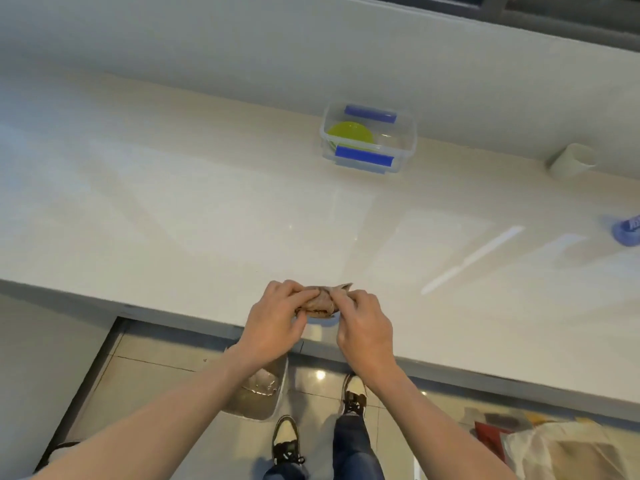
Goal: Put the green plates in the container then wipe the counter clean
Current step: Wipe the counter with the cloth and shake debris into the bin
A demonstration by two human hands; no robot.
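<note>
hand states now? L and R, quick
Left hand: closed on the brownish cloth at the counter edge.
Right hand: closed, pinching the same cloth's other end.

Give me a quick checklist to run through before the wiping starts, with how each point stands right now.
1. Plates in the container: ok, green shows inside.
2. Lid closed: cannot tell.
3. Cloth in hand: ok, left hand and right hand both grip it at the near edge.
4. Counter free of clutter: not ok, a white knife, a cup and a blue object sit at right.
5. Cloth damp: cannot tell.
</note>
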